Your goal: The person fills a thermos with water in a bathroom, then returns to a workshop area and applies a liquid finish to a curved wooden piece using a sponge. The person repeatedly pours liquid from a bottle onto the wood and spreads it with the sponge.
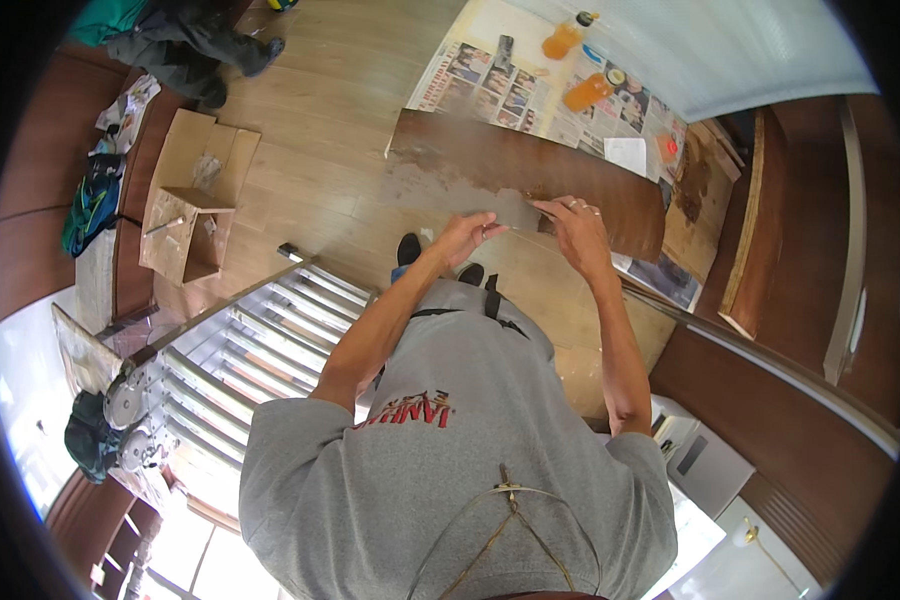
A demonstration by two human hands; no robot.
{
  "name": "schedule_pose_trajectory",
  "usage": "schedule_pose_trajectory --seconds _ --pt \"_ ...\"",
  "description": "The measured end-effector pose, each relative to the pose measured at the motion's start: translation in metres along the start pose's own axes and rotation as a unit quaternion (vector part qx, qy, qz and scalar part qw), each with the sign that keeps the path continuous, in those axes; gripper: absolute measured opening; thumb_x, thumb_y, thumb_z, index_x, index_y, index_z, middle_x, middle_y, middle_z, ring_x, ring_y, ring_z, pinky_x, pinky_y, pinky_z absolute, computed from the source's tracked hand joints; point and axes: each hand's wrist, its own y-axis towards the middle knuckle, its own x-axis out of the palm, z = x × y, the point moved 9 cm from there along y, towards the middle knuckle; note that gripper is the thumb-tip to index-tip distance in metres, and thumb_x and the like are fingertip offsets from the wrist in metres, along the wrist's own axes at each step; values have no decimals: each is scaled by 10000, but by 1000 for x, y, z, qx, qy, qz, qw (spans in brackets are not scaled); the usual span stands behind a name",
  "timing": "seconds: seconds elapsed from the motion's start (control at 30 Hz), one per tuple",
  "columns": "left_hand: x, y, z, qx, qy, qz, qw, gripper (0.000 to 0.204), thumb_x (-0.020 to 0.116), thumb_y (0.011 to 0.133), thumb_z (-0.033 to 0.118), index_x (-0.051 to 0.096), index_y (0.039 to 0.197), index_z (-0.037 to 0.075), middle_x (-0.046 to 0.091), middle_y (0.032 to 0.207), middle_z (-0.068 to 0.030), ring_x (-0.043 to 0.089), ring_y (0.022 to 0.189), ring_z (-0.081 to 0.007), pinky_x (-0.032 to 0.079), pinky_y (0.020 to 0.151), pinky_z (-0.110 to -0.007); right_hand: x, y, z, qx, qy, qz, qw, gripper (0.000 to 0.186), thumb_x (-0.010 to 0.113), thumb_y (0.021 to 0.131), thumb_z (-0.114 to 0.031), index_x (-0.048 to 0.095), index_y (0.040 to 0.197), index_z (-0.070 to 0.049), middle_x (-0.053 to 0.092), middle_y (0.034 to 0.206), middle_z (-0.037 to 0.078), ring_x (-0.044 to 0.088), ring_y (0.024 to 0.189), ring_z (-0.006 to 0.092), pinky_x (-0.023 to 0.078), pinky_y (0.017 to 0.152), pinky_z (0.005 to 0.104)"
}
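Note:
A long brown board (590,190) lies tilted in front of me, with a patchy grey layer (450,195) along its near left part. My left hand (467,238) pinches the near edge of the board at the grey part, thumb and finger closed on it. Close by to the right, my right hand (578,235) is closed, its fingertips down at the board's surface where grey meets brown. Something thin and dark shows at those fingertips, too small to make out. The underside of the board is hidden.
Beyond the board, a newspaper-covered table (450,100) bears two bottles of orange liquid (592,91). A metal ladder (280,330) lies at the left, near a cardboard box (185,235). Another person's legs (185,50) are at the far left. Wooden panels (760,220) stand right.

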Motion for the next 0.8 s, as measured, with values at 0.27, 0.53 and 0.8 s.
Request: schedule_pose_trajectory --seconds 0.27,0.53,0.8 --pt "11 -8 8 4 -8 -62 998 355 575 1076 222 586 1335 -21 593 1398 -143 545 1373 -360 385 1242 -498 3 30 13 7 -6 11 1000 339 631 963 -1 750 1242 -152 716 1103 129 657 1039 367 525 874 468" --pt "19 -14 11 11 -24 8 1000 361 614 1064 277 580 1277 -12 620 1351 -136 601 1267 -266 467 1175 -455 21 -18 2 12 -4 10 1000 398 618 915 55 749 1237 -140 707 1165 131 651 1074 370 522 912 472" --pt "25 -13 17 6 9 -18 1000 346 575 1089 276 598 1303 6 658 1304 -88 624 1217 -209 476 1156 -435 19 -56 -21 39 26 2 999 383 628 919 40 751 1231 -143 711 1174 125 647 1086 358 493 935 457"
